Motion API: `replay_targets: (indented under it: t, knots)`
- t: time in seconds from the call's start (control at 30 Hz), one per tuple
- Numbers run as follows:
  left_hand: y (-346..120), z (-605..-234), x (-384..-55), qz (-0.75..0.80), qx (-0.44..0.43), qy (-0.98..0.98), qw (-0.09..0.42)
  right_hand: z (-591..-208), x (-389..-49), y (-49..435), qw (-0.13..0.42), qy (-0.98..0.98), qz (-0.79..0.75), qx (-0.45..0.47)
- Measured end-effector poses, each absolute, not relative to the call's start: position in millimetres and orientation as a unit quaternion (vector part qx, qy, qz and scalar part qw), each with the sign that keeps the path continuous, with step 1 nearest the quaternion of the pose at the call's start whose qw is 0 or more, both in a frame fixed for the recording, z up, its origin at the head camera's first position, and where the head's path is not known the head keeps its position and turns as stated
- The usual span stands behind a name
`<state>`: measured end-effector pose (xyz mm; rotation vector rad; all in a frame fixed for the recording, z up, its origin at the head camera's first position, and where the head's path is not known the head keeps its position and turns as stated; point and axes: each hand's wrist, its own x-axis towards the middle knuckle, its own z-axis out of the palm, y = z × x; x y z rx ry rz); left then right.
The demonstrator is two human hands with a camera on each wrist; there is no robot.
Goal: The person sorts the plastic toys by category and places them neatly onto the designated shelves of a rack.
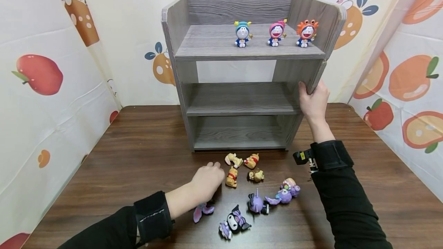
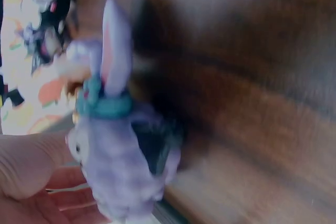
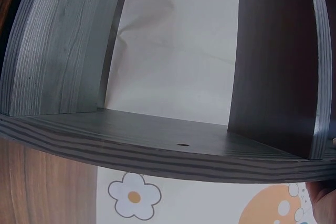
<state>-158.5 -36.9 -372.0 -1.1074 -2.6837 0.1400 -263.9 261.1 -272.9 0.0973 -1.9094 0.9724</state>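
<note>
My right hand [image 1: 314, 101] grips the front edge of the right side panel of a grey wooden shelf [image 1: 242, 110], with the thumb inside the panel. Over the table, my left hand [image 1: 207, 181] is held low just left of a yellow bear figurine [image 1: 232, 177], its fingertips hidden. Below the left wrist lies a purple long-eared figurine [image 2: 123, 156], large and blurred in the left wrist view and partly covering the fingers. Beside the bear are a second bear figurine [image 1: 251, 161], a cream figurine [image 1: 233, 160] and a brownish-yellow figurine [image 1: 256, 175].
Three figurines stand on the top shelf: one blue-hatted [image 1: 242, 34], one pink-hatted [image 1: 277, 33], one orange-hatted [image 1: 307, 33]. Nearer on the brown table [image 1: 145, 137] lie a black-and-purple figurine [image 1: 234, 223], a round purple one [image 1: 257, 203] and a long-tailed purple one [image 1: 284, 195].
</note>
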Motion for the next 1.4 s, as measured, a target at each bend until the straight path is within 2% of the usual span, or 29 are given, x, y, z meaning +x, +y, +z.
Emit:
replay_targets:
  t: [0.3, 0.43, 0.8, 1.03, 1.2, 1.4]
  knots:
    - [-57.8, -361.1, -190.2, -0.187, -0.344, -0.92, 0.004, -273.3, -264.9, 261.5, 0.479, -0.781, 0.399, 0.043]
    - [-66.3, -362.6, -199.1, -0.266, -0.302, -0.915, -0.02, -273.3, -264.7, 261.2, 0.477, -0.78, 0.402, 0.041]
    - [-78.2, -366.9, -199.6, -0.306, -0.272, -0.911, -0.04, -272.2, -264.1, 260.8, 0.476, -0.781, 0.403, 0.036]
    - [-76.0, -363.5, -193.5, -0.237, -0.336, -0.911, 0.002, -272.8, -264.0, 260.9, 0.476, -0.783, 0.4, 0.035]
    - [-73.4, -361.3, -190.0, -0.189, -0.368, -0.911, -0.001, -272.1, -264.3, 261.0, 0.477, -0.782, 0.398, 0.038]
    - [-75.3, -363.5, -192.3, -0.203, -0.367, -0.908, 0.012, -272.7, -264.5, 261.3, 0.478, -0.781, 0.4, 0.039]
